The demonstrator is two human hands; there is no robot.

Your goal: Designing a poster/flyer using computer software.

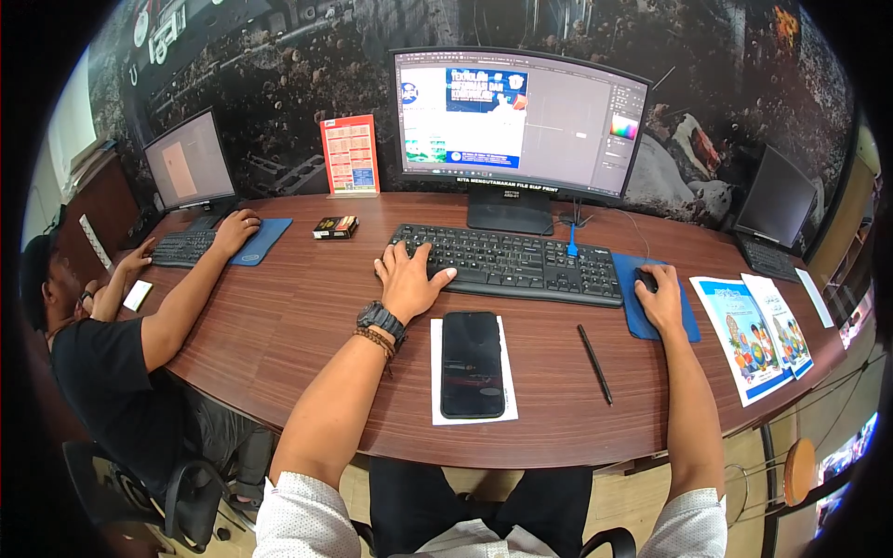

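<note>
My left hand (409,281) rests with spread fingers on the left end of the black keyboard (530,263), its thumb reaching toward the front edge. A black watch (381,319) and beaded bracelets circle that wrist. On the blue mouse pad (686,321), my right hand (661,296) is closed over a black computer mouse (646,279), which it partly hides. Behind the keyboard stands a curved monitor (567,112) showing a design program with a blue and white layout. A dark phone (472,365) lies on white paper (511,381) between my forearms.
A black pen (595,365) lies left of my right forearm. Printed colourful sheets (744,339) lie at the right. Farther left are a small box (336,227) and a red calendar stand (351,153). A co-worker (112,372) sits at the left, using another keyboard (183,248) and monitor (186,160).
</note>
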